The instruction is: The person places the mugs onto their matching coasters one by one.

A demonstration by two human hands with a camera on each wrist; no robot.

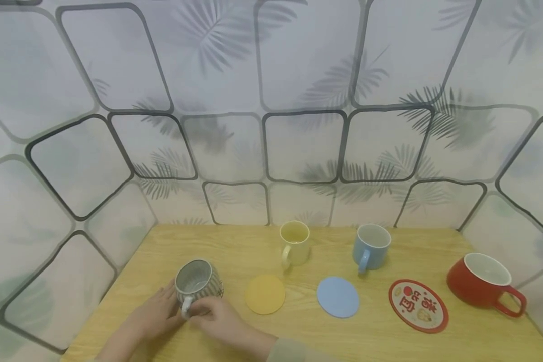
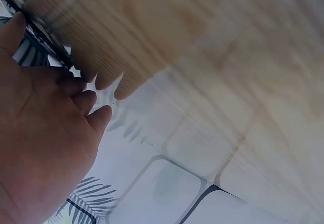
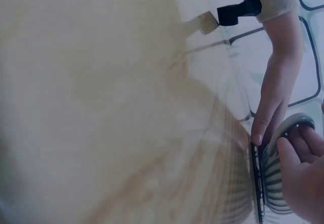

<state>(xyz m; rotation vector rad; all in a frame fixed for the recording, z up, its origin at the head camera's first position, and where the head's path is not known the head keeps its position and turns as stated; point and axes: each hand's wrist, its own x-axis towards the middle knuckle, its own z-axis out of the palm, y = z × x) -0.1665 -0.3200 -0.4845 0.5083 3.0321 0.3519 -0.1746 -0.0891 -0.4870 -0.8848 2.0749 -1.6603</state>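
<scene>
A grey striped mug (image 1: 198, 281) stands at the left of the table, its handle toward me. My right hand (image 1: 221, 319) holds the mug by its handle; in the right wrist view the fingers curl through the handle loop. Under the mug lies a thin dark-edged coaster (image 3: 257, 183), mostly hidden from the head view. My left hand (image 1: 156, 311) is at the left of the mug, low on the table. In the left wrist view its thumb and index finger grip the coaster's rim, one at each end of the visible edge.
On the wooden table (image 1: 235, 342) lie a yellow coaster (image 1: 265, 294), a blue coaster (image 1: 338, 296) and a red-rimmed patterned coaster (image 1: 418, 305). Behind them stand a yellow mug (image 1: 300, 251) and a blue mug (image 1: 372, 249). A red mug (image 1: 475, 286) stands far right. Patterned walls enclose the table.
</scene>
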